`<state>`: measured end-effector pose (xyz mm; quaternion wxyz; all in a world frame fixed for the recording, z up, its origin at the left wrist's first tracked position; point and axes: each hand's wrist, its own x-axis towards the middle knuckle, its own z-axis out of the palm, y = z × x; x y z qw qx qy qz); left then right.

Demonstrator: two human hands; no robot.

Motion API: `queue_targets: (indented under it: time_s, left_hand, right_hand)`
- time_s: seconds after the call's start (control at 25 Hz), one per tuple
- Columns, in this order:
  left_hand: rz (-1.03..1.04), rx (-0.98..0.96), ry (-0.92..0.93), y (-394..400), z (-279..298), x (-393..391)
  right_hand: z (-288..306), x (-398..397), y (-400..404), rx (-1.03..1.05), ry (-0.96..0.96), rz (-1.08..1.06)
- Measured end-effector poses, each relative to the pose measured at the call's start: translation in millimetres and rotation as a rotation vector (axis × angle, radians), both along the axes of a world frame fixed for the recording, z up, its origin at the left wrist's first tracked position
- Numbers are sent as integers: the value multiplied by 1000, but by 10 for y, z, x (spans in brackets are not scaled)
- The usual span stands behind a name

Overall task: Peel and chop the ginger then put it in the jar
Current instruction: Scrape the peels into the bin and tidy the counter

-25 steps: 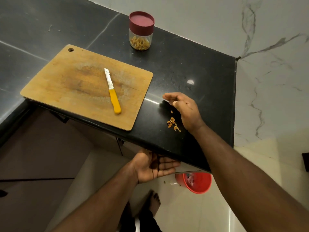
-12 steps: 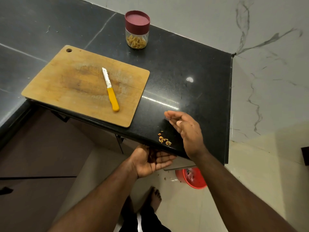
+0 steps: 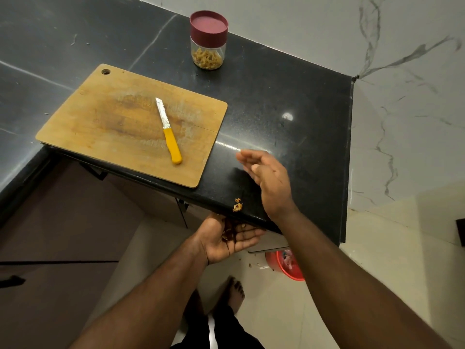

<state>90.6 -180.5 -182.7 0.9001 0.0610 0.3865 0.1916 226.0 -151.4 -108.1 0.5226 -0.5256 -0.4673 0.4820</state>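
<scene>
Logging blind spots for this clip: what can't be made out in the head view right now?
- Left hand: fingertips hidden under the counter edge; how many peel scraps it has caught is unclear.
- Red bin: mostly hidden by the right forearm and the counter; contents blurred.
- Jar: whether the lid is screwed tight cannot be told.
- Knife: blade residue too small to judge.

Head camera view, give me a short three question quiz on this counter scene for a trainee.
1. True or false: the jar has its lid on.
2. Where does the knife lie? A) on the cutting board B) on the floor C) in the right hand
3. Fill in: the left hand is cupped, palm up, just below the counter's ____, under the ginger scraps.

Key: 1 true; 2 A; 3 edge.
</scene>
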Motion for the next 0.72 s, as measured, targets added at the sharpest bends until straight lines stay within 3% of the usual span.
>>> queue_targets:
  time_s: [0.12,0.24,0.48,0.64,0.72]
  left_hand:
    - [4,23,-15,4,23,-29]
    - [18,33,-36,6,32,-65]
    - [50,-25,-31,8,-5,-93]
    - [74,-52,-19,-33,-6,-134]
    - [86,50,-35,-39,56,-93]
  right_hand:
    - [-39,-114,-42,-34,-130,159]
    - [-27,-177,-430,-51,-75,256]
    - [5,-31,-169,-9,-54,117]
    - [-43,-234,-463,-57,-68,146]
    - [-50,-316,-561,-63,-58,162]
